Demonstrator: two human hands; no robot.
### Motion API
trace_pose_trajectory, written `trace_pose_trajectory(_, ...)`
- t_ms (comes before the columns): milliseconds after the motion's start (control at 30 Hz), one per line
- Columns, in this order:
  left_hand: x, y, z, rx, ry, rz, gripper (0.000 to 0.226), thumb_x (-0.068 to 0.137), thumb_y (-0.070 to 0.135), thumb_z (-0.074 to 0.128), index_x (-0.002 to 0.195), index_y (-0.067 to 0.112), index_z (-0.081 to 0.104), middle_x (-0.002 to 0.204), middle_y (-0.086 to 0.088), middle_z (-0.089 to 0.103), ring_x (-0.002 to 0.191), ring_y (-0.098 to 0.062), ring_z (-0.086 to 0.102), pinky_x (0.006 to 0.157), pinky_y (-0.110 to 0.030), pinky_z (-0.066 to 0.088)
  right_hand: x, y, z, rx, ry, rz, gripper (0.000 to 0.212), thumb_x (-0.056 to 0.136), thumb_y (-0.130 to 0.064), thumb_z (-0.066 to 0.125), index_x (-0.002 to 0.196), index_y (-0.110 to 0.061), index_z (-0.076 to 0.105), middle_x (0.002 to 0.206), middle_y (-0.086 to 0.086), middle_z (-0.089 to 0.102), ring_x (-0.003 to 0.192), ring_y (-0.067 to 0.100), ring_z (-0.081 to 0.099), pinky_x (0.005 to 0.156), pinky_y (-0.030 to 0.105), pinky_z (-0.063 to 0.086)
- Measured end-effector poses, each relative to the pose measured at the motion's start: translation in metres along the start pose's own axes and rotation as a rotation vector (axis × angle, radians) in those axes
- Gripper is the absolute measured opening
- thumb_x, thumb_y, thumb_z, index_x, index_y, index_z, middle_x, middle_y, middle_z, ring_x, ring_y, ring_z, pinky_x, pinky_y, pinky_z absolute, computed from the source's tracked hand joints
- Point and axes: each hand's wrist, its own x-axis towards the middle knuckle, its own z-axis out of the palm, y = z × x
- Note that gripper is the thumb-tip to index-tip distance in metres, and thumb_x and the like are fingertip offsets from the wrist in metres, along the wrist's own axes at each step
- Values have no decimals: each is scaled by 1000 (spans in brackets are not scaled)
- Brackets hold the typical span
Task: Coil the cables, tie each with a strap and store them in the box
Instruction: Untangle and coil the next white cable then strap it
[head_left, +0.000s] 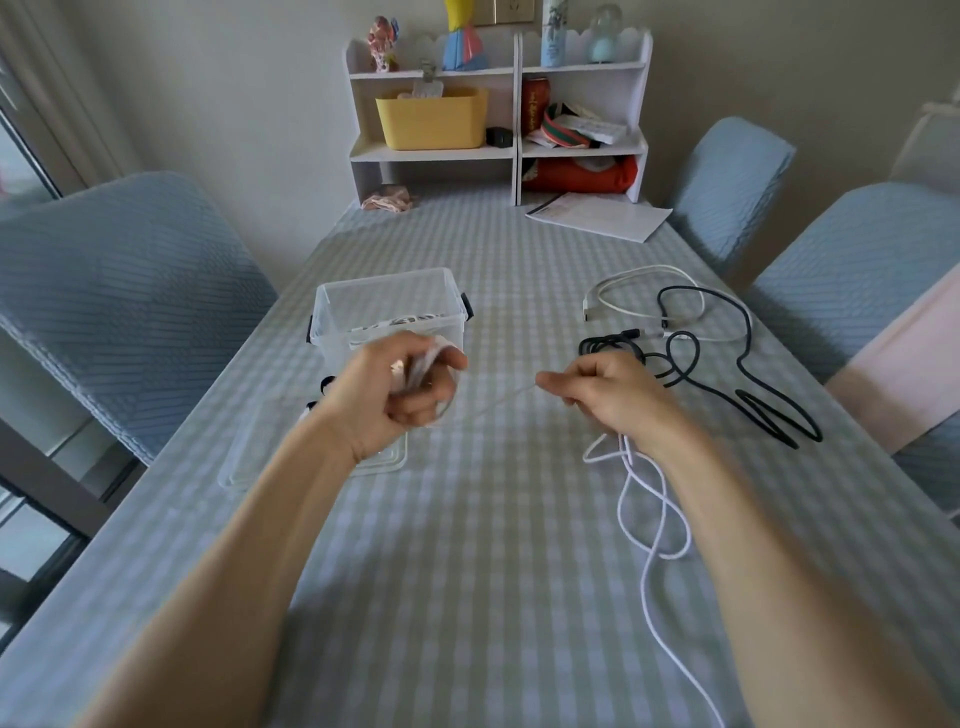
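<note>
Above the tabletop (467, 519), a white cable (652, 519) is being coiled: loops are gripped in the left hand (402, 384), apparently several, and the strand is pinched by the right hand (597, 387). More slack must be fed across before a strap is needed.

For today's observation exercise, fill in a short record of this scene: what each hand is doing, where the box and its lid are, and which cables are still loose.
left hand: grips a small coil of white cable
right hand: pinches the same white cable, stretched between the hands
cable tail: trails loose over the table's near right
box: clear, open, behind the left hand; something striped inside, unclear
lid: flat on the table, in front of the box
still loose: black cable and another white cable, far right
strap: none visible
</note>
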Motion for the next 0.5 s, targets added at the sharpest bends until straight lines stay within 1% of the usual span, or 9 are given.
trace_pose_trajectory(67,-2,-5,15,148,-91,-74,34,90,19,42,80,1,70,54,-14,60,30,-7,19,59,-34,8,1,0,5,54,129,-66,42,84,-44,74,67,-8,60,41,-13,39,39,4,33,51,22,33)
trace_pose_trajectory(100,-4,-7,22,233,-141,-105,35,93,17,42,84,0,72,61,-18,66,32,-9,20,63,-37,7,1,-2,8,64,175,-100,42,86,-43,73,65,-9,60,40,-14,39,39,4,33,50,20,33)
trace_pose_trajectory(133,-4,-9,29,348,-184,-126,35,97,15,41,90,-1,72,69,-19,70,35,-11,23,60,-37,8,-1,-4,10,70,204,-128,40,87,-42,72,63,-12,60,41,-13,39,40,4,34,48,18,33)
trace_pose_trajectory(167,-5,-12,35,482,-199,-141,34,99,14,41,96,-2,70,76,-18,73,38,-13,25,53,-34,12,-2,-6,12,84,209,-146,38,88,-43,70,62,-16,62,42,-13,40,41,6,34,46,17,32)
trace_pose_trajectory(233,-2,-21,48,663,-127,-146,29,100,14,42,106,1,67,85,-10,77,43,-14,28,44,-25,22,-5,-11,13,142,164,-173,36,93,-41,66,64,-18,67,45,-9,41,42,9,33,47,21,32)
trace_pose_trajectory(300,4,-29,53,631,46,-61,29,100,14,41,108,4,67,87,-4,77,44,-13,30,42,-21,27,-9,-15,11,217,40,-193,33,98,-32,60,72,-15,72,47,-7,44,43,9,33,47,23,30)
trace_pose_trajectory(367,11,-31,49,506,183,52,33,101,18,39,100,6,71,80,2,76,45,-14,32,46,-21,31,-13,-17,10,232,-113,-196,26,100,-21,56,87,-9,75,51,-5,48,44,8,36,44,19,29)
trace_pose_trajectory(433,14,-31,44,342,266,111,36,102,20,39,93,6,71,72,4,70,49,-16,39,56,-27,36,-16,-21,15,205,-235,-198,20,101,-16,55,98,-8,73,53,-4,52,44,4,40,43,16,29)
trace_pose_trajectory(500,13,-31,47,146,297,112,32,105,21,38,103,7,67,80,5,74,54,-17,48,59,-30,36,-18,-25,20,180,-302,-215,20,101,-12,53,99,-9,72,53,-5,54,45,5,43,45,18,31)
